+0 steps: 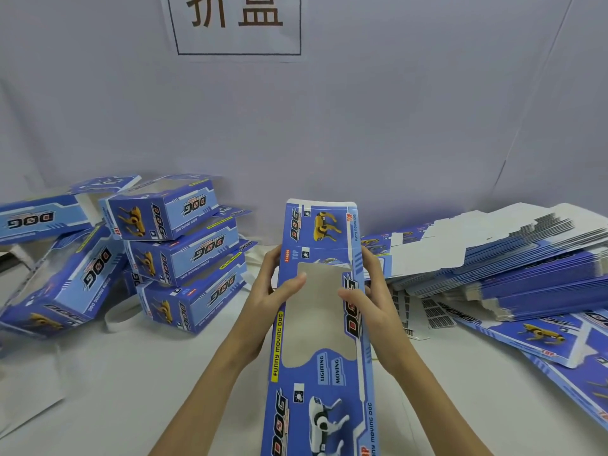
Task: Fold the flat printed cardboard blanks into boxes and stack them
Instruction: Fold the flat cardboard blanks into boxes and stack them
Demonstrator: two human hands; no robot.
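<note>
Both hands up on one flat blue cardboard blank (320, 327), held lengthwise away from the body. The left hand (274, 291) grips its left edge, thumb lying across the cut-out window; the right hand (368, 297) grips the right edge, thumb over the printed face, fingers curled behind. Left of the left hand, folded boxes (184, 255) sit stacked, others tipped beside them. Right of the right hand, a fanned pile of flat blanks (513, 258). Beyond, a sign (238, 23) on the wall.
</note>
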